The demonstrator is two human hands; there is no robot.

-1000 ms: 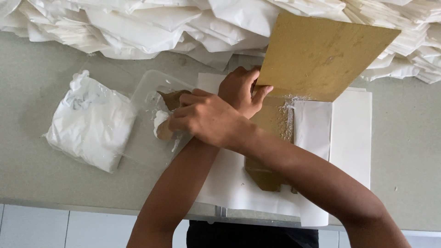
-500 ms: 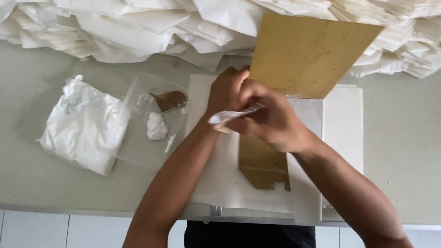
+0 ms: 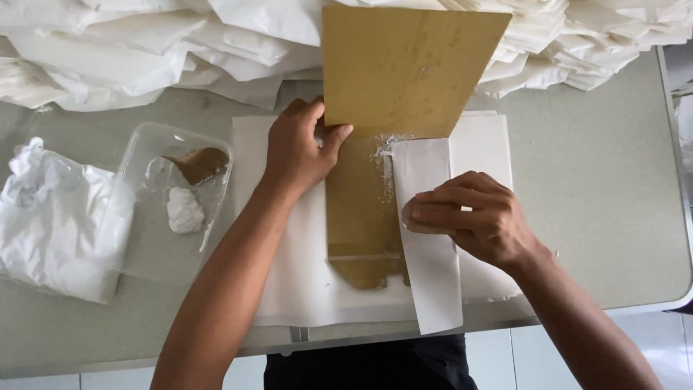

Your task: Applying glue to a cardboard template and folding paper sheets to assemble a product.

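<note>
- grey counter (image 3: pixel 599 217) fills the view, with a heap of folded white paper bags (image 3: pixel 144 50) piled along its far edge.
- i see my left hand (image 3: pixel 299 148) at the lower left corner of a brown cardboard sheet (image 3: pixel 404 65); its grip is clamped on that corner, thumb over the front face, fingers curled behind.
- the cardboard sheet is tilted up off the stack, its lower edge near the middle of the work.
- my right hand (image 3: pixel 469 217) lies on a narrow white paper strip (image 3: pixel 429 274), fingers bent and pressing down on it; the grip is together on the strip, pinning rather than lifting.
- the strip runs toward me and hangs past the near edge of a flat white paper stack (image 3: pixel 289 289).
- a second brown board (image 3: pixel 361 217) lies flat on the stack between my hands, with white paste smears (image 3: pixel 381 148) at its top right.
- left of the stack sits a clear plastic tray (image 3: pixel 151 238) holding a lump of white paste (image 3: pixel 184 211) and a brown scraper (image 3: pixel 196 163).
- further left, just beside the tray, is a crumpled white plastic bag (image 3: pixel 50 217).
</note>
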